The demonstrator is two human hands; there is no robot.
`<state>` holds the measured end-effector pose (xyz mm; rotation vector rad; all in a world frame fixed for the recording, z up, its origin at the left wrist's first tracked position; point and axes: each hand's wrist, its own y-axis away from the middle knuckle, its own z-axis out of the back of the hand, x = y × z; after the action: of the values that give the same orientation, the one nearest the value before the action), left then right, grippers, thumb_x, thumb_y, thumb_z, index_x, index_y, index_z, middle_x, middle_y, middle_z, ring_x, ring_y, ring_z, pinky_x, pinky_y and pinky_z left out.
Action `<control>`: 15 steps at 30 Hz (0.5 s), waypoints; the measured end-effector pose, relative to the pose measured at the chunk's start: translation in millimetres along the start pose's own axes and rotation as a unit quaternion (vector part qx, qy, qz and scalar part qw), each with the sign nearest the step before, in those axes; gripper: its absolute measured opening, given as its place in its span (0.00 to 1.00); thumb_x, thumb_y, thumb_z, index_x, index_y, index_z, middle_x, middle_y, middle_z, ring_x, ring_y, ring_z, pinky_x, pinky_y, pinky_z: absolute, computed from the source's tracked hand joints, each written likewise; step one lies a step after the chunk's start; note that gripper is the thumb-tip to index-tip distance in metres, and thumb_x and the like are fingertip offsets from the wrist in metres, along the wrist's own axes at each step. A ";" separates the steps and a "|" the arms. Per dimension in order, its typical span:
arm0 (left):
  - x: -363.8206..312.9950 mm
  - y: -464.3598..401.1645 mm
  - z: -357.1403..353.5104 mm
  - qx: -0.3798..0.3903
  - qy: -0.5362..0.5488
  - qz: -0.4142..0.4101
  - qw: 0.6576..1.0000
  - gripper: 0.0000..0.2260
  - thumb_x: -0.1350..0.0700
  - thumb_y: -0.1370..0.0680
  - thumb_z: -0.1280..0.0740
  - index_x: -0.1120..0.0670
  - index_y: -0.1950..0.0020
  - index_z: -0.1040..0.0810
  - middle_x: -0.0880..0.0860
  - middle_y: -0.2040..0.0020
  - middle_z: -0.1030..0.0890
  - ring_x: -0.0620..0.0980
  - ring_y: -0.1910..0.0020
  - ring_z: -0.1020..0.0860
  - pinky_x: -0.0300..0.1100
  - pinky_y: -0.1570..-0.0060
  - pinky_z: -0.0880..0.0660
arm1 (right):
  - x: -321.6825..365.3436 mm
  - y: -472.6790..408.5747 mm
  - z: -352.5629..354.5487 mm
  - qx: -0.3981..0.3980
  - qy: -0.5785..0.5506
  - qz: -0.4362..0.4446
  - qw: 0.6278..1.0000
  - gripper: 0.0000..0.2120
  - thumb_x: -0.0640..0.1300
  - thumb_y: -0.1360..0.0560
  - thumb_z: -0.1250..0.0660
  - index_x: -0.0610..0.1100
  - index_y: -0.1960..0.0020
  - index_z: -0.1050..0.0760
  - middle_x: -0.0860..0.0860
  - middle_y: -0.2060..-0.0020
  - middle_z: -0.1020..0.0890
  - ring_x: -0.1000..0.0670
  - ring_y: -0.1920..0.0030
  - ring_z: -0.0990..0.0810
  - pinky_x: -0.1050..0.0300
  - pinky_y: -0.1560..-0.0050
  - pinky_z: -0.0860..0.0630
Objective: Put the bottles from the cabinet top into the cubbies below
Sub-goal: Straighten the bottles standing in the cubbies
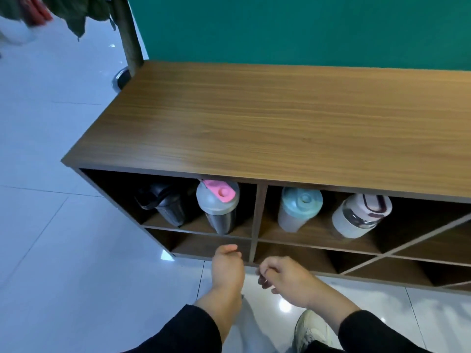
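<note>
The wooden cabinet top [280, 118] is bare. In the upper left cubby stand a black bottle [165, 205] and a grey bottle with a pink lid [219, 207]. The upper right cubby holds a frosted bottle with a light blue lid [298, 208] and a white bottle with a dark-trimmed lid [359, 215]. My left hand [228, 268] and my right hand [285, 276] hang low in front of the lower cubbies. Both have loosely curled fingers and hold nothing.
A green wall [305, 26] backs the cabinet. White glossy floor tiles [51, 225] spread to the left and below. A plant trunk [128, 34] with leaves stands at the cabinet's far left corner. My shoe [311, 332] is near the bottom.
</note>
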<state>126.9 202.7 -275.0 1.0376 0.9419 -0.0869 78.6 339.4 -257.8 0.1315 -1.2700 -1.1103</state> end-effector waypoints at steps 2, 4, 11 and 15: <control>-15.2 -5.9 21.3 -0.055 0.037 -0.037 0.997 0.15 0.63 0.18 0.44 0.54 0.34 0.26 0.55 0.48 0.20 0.52 0.50 0.22 0.47 0.48 0.26 | 17.6 -8.9 -25.1 -0.033 0.019 0.052 0.998 0.14 0.45 0.17 0.41 0.49 0.33 0.26 0.53 0.43 0.21 0.55 0.44 0.22 0.61 0.42 0.27; -28.4 -6.7 35.6 -0.071 0.040 -0.073 0.994 0.18 0.61 0.17 0.45 0.53 0.27 0.29 0.55 0.38 0.21 0.54 0.42 0.22 0.47 0.41 0.27 | 35.6 -17.7 -40.2 -0.071 -0.018 0.063 0.995 0.24 0.45 0.16 0.42 0.49 0.21 0.39 0.51 0.29 0.28 0.51 0.30 0.29 0.58 0.30 0.34; -47.0 -8.1 38.9 0.015 0.018 -0.142 0.990 0.32 0.68 0.20 0.44 0.45 0.19 0.38 0.50 0.24 0.27 0.51 0.26 0.28 0.54 0.27 0.31 | 76.8 -73.9 -52.0 -0.178 -0.158 0.058 0.970 0.35 0.38 0.20 0.38 0.48 0.19 0.50 0.41 0.26 0.31 0.41 0.28 0.29 0.41 0.29 0.30; -48.5 -18.4 39.1 0.046 0.007 -0.157 0.986 0.35 0.69 0.23 0.42 0.42 0.20 0.37 0.46 0.28 0.23 0.47 0.30 0.25 0.52 0.29 0.28 | 84.5 -81.0 -46.4 -0.161 -0.164 0.044 0.972 0.37 0.37 0.20 0.39 0.50 0.19 0.54 0.42 0.27 0.30 0.42 0.31 0.26 0.41 0.32 0.27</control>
<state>112.4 145.8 -247.2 0.9667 1.1166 -0.3889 58.7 215.3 -267.4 -0.3616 -1.3510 -1.2803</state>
